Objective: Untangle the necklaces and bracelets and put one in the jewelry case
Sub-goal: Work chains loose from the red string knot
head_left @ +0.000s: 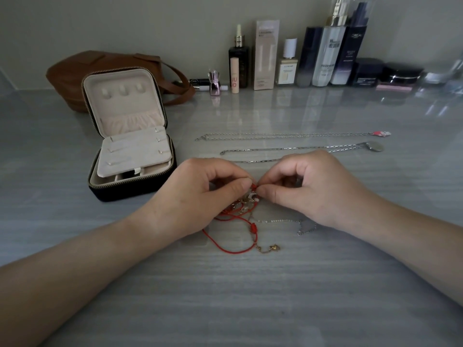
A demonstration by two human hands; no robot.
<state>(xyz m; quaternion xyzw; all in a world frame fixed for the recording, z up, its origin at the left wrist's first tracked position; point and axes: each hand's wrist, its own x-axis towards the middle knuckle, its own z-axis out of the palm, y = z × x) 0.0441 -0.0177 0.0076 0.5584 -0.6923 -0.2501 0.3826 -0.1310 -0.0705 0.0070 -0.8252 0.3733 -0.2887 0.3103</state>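
A tangle of red cord bracelets (233, 221) with small gold and silver charms lies at the table's middle. My left hand (200, 194) and my right hand (308, 189) meet above it, each pinching the red cord at the knot between thumb and forefinger. A thin silver chain (283, 221) trails right from the tangle, under my right hand. Two silver necklaces lie straightened behind my hands: one with a red pendant (288, 136) and one with a round disc (300, 149). The black jewelry case (130, 189) stands open at the left, its beige insert showing.
A brown leather bag (75, 71) sits behind the case. A row of cosmetic bottles and jars (313, 61) lines the back wall. The grey table (225, 296) stretches bare toward me.
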